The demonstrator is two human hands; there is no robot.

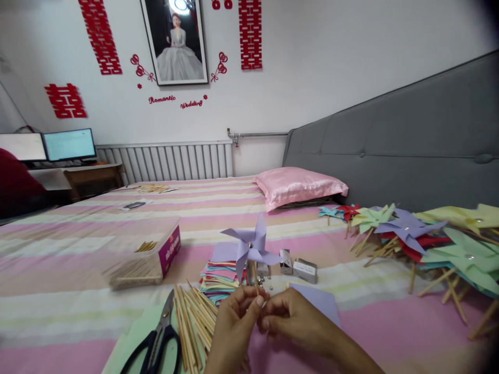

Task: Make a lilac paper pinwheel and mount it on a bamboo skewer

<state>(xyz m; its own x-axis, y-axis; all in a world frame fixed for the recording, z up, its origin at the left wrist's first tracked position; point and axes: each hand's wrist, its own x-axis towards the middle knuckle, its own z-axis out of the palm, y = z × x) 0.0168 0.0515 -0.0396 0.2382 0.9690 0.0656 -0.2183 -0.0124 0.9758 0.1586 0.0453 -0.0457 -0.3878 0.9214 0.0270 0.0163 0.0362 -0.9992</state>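
Note:
A purple paper pinwheel [251, 248] stands upright on a thin wooden stick, with a shiny pin at its centre. My left hand [236, 322] pinches the stick below the blades between thumb and fingers. Close against it, my right hand [288, 317] is closed with its fingertips at the lower part of the stick, which the fingers mostly hide. Behind the pinwheel sits a stack of coloured paper squares [220, 278]. A purple paper sheet [317, 301] lies beyond my right hand. Loose wooden sticks [191, 322] lie left of my left hand.
Black-handled scissors [156, 337] rest on green paper [130, 332] at the lower left. A clear plastic box [136, 265] holds more sticks. Two small boxes [305, 270] stand behind my hands. Several finished pinwheels [405, 228] pile up at right, below a pink pillow [300, 187].

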